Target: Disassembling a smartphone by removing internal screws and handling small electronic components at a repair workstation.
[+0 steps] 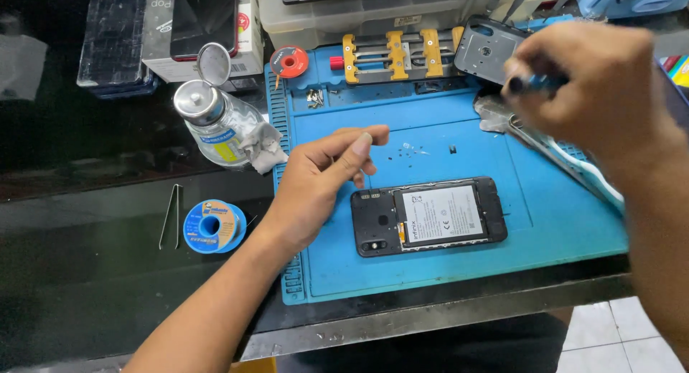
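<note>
One opened phone (428,216), two solder spools (213,227), prob. one screwdriver (537,84).

A solder spool (214,227) and tweezers (171,216) lie on the bench (86,272); a glass bottle (215,125) stands behind.

Dark, glossy workbench (93,272) with a metal front edge, blue silicone repair mat (560,222) across its middle and right, blue solder-wire spool (214,227) and thin metal tweezers (171,216) left of the mat, clear glass dispenser bottle (215,125) with a steel cap near the mat's back left corner, clear plastic storage box (359,14) along the back edge
</note>
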